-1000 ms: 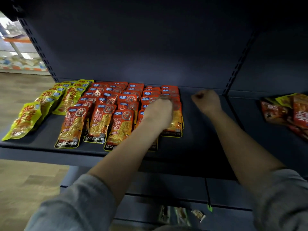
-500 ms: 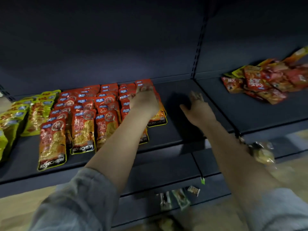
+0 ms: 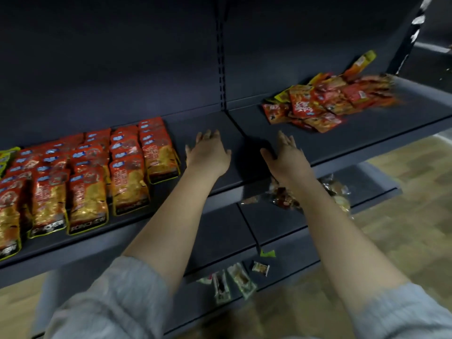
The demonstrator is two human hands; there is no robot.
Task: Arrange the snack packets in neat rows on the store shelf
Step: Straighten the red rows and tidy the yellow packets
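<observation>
I am reaching both empty hands, left hand (image 3: 208, 152) and right hand (image 3: 286, 155), fingers spread wide, toward the messy pile (image 3: 325, 104), planning to grab gently.

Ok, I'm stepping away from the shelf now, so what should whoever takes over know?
Left hand and right hand: both open, empty, over the bare middle of the shelf.
Done: red packets lie in neat rows on the left, yellow-green packets at the far left.
Left: the loose pile of red packets on the right section is not yet arranged.
</observation>
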